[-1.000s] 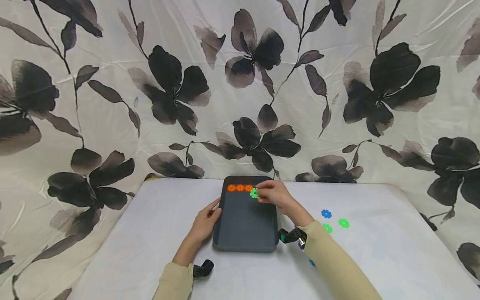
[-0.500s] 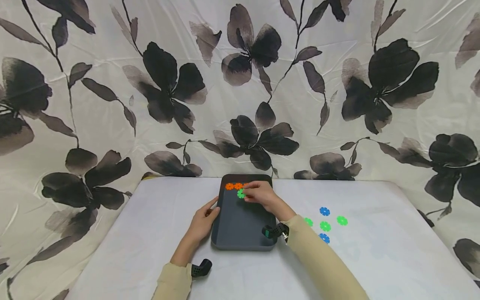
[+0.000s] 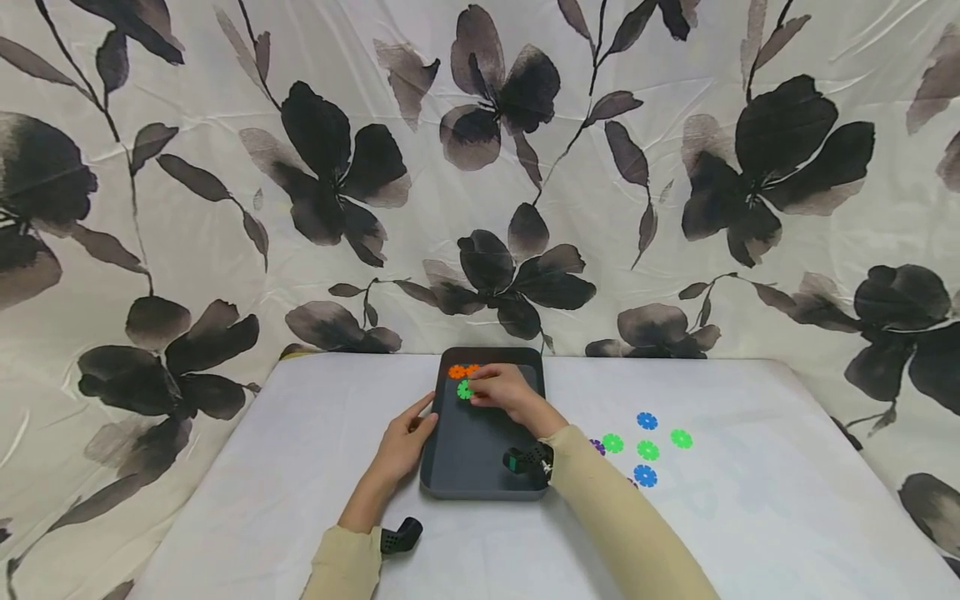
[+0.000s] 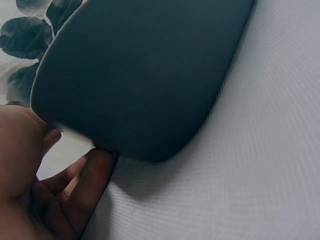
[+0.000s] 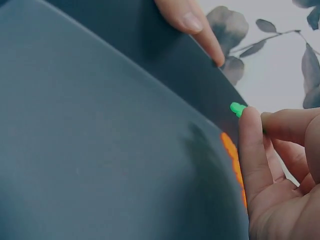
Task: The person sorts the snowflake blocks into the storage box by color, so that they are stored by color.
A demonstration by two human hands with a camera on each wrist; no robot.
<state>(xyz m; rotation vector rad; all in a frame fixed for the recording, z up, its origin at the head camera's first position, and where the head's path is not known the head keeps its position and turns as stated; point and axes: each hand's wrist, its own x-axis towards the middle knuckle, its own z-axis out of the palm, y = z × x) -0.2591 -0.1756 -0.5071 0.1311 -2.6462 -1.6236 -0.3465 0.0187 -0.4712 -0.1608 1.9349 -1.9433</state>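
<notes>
A dark grey tray lies on the table, with orange notched, flower-like discs in a row inside its far end. My left hand holds the tray's left side, thumb and fingers at the rim. My right hand pinches a green notched disc between thumb and fingertips, over the tray's far left part, just nearer than the orange row. In the right wrist view only an edge of the green disc shows past the fingers, and the orange row lies below it. The right hand hides part of that row.
Right of the tray, loose discs lie on the white tabletop: green, blue and purple. The right sleeve partly covers this group. A floral cloth hangs behind the table.
My right hand has carried the green disc leftward across the tray, from the row's right end toward the left wall. More loose discs show beside the sleeve. The left hand stays at the tray.
</notes>
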